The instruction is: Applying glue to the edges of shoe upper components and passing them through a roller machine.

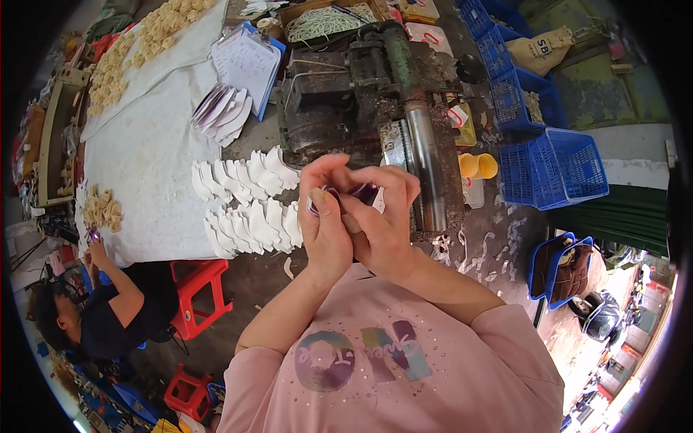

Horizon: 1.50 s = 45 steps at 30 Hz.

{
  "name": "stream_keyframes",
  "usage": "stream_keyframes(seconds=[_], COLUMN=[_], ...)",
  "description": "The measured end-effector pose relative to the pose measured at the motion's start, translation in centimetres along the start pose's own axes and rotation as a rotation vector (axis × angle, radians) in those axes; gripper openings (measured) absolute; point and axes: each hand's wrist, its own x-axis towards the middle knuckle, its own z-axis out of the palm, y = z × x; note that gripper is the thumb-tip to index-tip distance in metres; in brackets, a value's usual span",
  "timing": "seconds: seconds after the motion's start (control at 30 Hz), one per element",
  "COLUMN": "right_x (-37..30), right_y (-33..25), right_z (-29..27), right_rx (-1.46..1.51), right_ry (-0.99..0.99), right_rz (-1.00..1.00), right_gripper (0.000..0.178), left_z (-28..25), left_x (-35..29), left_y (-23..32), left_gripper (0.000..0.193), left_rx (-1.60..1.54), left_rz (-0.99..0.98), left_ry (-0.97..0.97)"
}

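Close together in front of my chest, my left hand (326, 227) and my right hand (381, 224) are both closed around a small purple-and-white piece (366, 193). Its purple face looks shiny, and fingers cover most of it, so its kind cannot be made out. To the left of my hands, curved white pieces stand on edge in an upper row (242, 175) and a lower row (254, 226). Just beyond my hands is a worn, greasy machine (325, 86) with a polished steel roller (426, 166) on its right side.
A stack of purple-and-white flat pieces (222, 115) leans by a clipboard (249, 65). White cloth (151, 144) covers the left table, with beige clusters (155, 32) on it. A co-worker (108, 310) sits there. Blue crates (552, 169) line the right; white scraps (473, 252) litter the floor.
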Motion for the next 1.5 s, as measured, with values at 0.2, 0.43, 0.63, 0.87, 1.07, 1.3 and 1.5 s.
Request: stream_keyframes(seconds=[0.2,0.43,0.63,0.87,1.07,1.3,1.5], right_x=[0.8,3.1,1.9,0.1,-1.2,-0.8,-0.1], right_y=[2.1,10.8,11.0,12.5,12.4,12.2,11.4], right_z=[-3.5,-13.3,-10.8,-10.4,-10.8,-9.6,-8.6], right_rx=[0.464,-0.195,-0.26,-0.099,-0.107,-0.024,0.022], right_ry=[-0.104,-0.325,-0.65,-0.187,-0.098,-0.102,-0.064], right_rz=[0.225,0.409,0.41,0.553,0.719,0.73,0.715], right_gripper=[0.019,0.006,0.009,0.019,0.019,0.02,0.024], left_z=[1.2,-1.7,2.7,0.2,-12.0,-25.3,-26.1], left_x=[0.9,1.4,1.0,1.2,-0.1,-8.3,-10.0], left_y=[-1.1,-2.6,-4.9,-4.1,-2.0,-5.5,-8.2], left_gripper=[0.017,0.01,0.017,0.011,0.011,0.017,0.011], left_rx=[0.032,0.459,0.808,0.804,0.843,1.585,1.65], left_rz=[-0.123,-0.426,-0.077,-0.182,-0.293,-0.063,-0.456], left_ry=[0.209,-0.14,-0.235,-0.01,0.403,0.052,-0.111])
